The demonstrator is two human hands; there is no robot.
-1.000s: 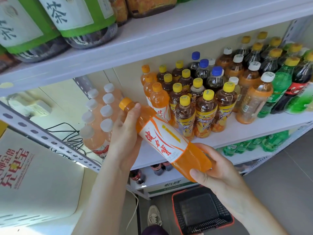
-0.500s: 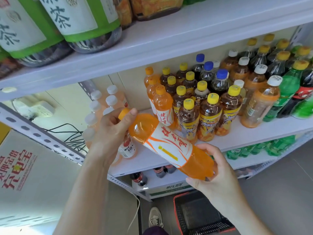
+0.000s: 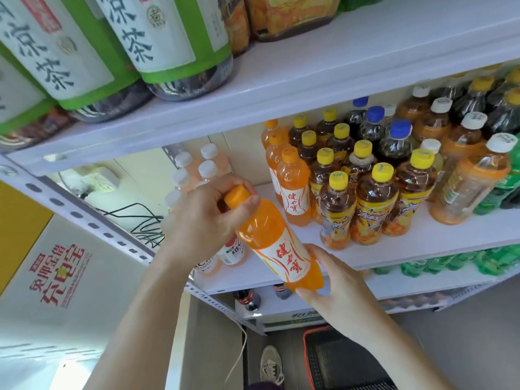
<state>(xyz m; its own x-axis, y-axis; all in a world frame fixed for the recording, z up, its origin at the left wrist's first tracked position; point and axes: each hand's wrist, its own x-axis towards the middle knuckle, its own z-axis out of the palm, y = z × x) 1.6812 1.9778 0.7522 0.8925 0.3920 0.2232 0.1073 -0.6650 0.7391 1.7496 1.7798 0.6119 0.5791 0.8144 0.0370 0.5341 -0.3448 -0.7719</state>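
I hold an orange drink bottle (image 3: 270, 243) with a white and red label, tilted, its orange cap up to the left, in front of the middle shelf (image 3: 422, 243). My left hand (image 3: 205, 220) grips its neck and cap end, thumb and fingers curled round it. My right hand (image 3: 334, 285) cups the bottle's base from below. Two matching orange bottles (image 3: 292, 190) stand on the shelf just behind.
Yellow-capped tea bottles (image 3: 371, 204), blue-capped and white-capped bottles crowd the shelf to the right. Pale pink bottles (image 3: 197, 170) stand at left behind my hand. Large green-labelled jugs (image 3: 168, 43) sit on the upper shelf. A black basket with red rim (image 3: 337, 361) lies on the floor.
The bottle has been turned in my hands so the label text faces me, and it sits lower. My left hand has closed round the cap end.
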